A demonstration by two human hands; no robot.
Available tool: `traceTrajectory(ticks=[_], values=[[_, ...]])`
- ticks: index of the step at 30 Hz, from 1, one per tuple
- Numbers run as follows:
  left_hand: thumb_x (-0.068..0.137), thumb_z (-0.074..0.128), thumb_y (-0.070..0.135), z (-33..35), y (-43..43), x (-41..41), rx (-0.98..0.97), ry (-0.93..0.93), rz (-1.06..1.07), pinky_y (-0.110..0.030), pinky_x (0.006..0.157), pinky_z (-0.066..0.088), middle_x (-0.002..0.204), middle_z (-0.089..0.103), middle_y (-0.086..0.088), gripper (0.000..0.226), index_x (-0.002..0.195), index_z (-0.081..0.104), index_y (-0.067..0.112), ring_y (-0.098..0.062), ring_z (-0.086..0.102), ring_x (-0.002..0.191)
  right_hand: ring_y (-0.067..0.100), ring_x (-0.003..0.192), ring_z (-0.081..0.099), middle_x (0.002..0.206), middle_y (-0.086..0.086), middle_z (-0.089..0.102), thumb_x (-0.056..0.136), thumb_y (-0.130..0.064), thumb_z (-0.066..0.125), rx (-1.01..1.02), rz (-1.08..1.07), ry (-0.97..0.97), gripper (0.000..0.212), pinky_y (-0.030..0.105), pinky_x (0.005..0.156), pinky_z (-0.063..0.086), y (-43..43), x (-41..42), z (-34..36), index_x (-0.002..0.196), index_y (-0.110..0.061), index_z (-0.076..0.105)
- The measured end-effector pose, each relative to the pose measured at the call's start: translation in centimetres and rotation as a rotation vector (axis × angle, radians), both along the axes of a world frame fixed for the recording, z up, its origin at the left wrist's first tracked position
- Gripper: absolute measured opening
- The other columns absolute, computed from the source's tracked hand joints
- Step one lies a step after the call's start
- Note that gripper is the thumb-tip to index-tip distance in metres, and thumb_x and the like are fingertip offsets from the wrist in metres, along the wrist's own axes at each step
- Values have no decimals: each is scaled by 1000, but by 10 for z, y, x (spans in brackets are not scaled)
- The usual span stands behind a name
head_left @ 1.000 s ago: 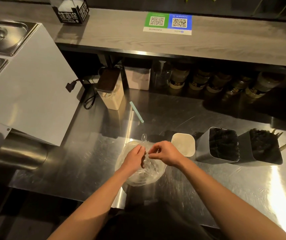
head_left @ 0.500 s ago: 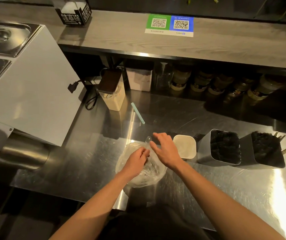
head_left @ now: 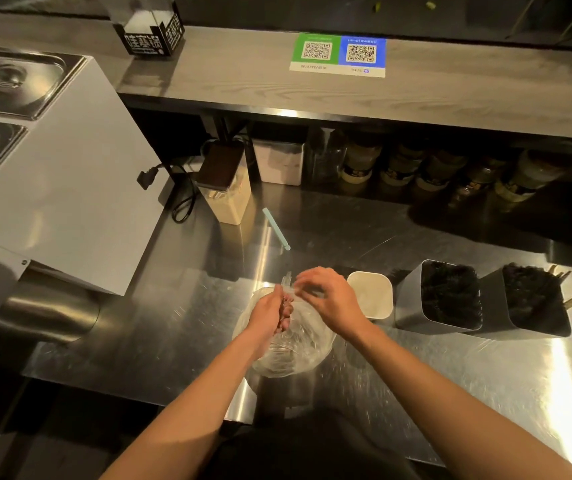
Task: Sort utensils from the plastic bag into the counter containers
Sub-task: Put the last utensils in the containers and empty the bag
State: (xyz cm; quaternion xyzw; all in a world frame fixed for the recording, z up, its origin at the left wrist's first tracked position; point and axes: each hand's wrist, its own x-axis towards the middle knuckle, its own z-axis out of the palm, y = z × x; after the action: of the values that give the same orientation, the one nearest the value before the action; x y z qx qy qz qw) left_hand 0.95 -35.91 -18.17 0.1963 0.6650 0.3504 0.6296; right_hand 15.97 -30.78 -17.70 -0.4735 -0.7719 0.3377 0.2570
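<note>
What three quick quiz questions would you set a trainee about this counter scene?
1. Pick one: what are the left hand and right hand holding? A a jar; B the plastic bag; C a plate.
2. True or false: the white container stands to the left of the bag.
3. Fill in: ___ grey containers full of dark utensils stand on the steel counter.
Key: 1 B. 2 False, it stands to the right. 3 Two.
</note>
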Motion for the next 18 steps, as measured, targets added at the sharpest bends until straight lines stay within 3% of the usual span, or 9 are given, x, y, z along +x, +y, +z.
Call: traceTrajectory(ticks=[3, 7, 11, 15, 18], values=[[108, 29, 48, 5, 3, 3, -7, -47, -5, -21, 45, 30, 59, 46, 0, 56, 78, 61, 14, -9, 37, 48, 17, 85, 54, 93, -5, 63, 80, -29, 82, 233, 134, -209, 15, 26, 65, 39, -4, 5, -4, 95, -27, 81], [108, 29, 48, 8, 1, 9, -5, -65, -70, -23, 48, 29, 59, 47, 1, 54, 84, 62, 13, -9, 39, 48, 19, 86, 53, 96, -4, 62, 81, -32, 80, 351, 153, -305, 17, 28, 65, 38, -8, 11, -2, 98, -36, 79], [109, 33, 42, 8, 0, 14, -1, -94, -70, -22, 47, 31, 60, 49, 1, 44, 94, 61, 11, -9, 40, 50, 19, 99, 52, 109, -1, 61, 86, -28, 76, 377, 179, -367, 24, 28, 77, 41, -20, 12, -5, 107, -39, 76], [108, 39, 40, 7, -2, 16, -25, -96, -59, -21, 47, 33, 61, 54, 1, 40, 95, 64, 12, -9, 44, 52, 19, 96, 53, 106, -3, 61, 86, -25, 76, 357, 254, -379, 28, 32, 78, 44, -25, 14, -9, 111, -37, 75], [108, 39, 42, 5, -2, 20, -5, -55, -115, -21, 46, 32, 60, 52, 2, 41, 93, 64, 14, -8, 43, 50, 18, 91, 56, 101, -6, 64, 83, -24, 79, 264, 254, -290, 22, 32, 74, 47, -21, 19, -12, 103, -34, 78]])
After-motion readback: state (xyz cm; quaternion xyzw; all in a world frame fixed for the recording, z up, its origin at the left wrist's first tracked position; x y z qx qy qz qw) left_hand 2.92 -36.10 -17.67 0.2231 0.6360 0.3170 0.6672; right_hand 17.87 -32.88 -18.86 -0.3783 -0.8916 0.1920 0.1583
